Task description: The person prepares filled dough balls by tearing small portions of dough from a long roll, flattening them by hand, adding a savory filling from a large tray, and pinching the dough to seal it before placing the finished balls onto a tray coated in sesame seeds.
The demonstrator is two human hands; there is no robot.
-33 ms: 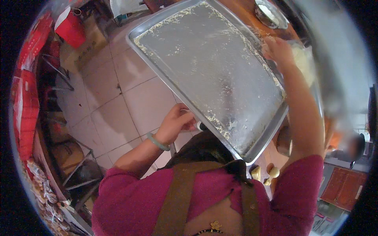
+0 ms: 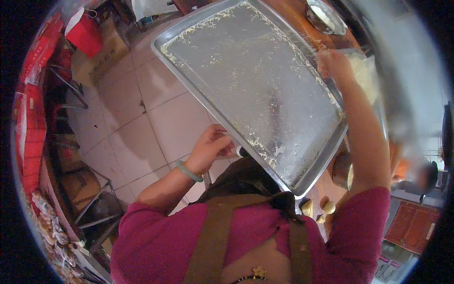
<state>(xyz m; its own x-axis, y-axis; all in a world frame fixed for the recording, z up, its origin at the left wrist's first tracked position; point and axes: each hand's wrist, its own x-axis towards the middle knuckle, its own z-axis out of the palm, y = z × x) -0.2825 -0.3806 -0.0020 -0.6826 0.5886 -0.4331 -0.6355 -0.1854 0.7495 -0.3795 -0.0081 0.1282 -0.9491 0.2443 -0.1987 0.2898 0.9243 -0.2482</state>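
Note:
A large metal baking tray [image 2: 246, 90] lies slanted in front of me, with pale seeds, which look like sesame, along its edges and scattered over its middle. My left hand [image 2: 213, 149], a pale green bangle on its wrist, is at the near left rim. Its fingers are curled against the edge, partly hidden by it. Above the right rim is my right hand [image 2: 335, 66], blurred and with its fingers closed. Faint streaks of seeds show beside it, over the tray. Just past that hand sits a clear plastic bag [image 2: 364, 78] of pale seeds.
A metal bowl [image 2: 326, 18] with something white stands on the wooden table [image 2: 295, 16] at the far right. Small pale lumps [image 2: 327, 206] lie near my right elbow. Left are a tiled floor [image 2: 135, 128], a red bucket [image 2: 84, 35] and shelves with red packages [image 2: 32, 123].
My right hand has moved slightly down, its fingers drawn more tightly together. More pale specks lie across the tray's middle. The left hand and tray have barely moved.

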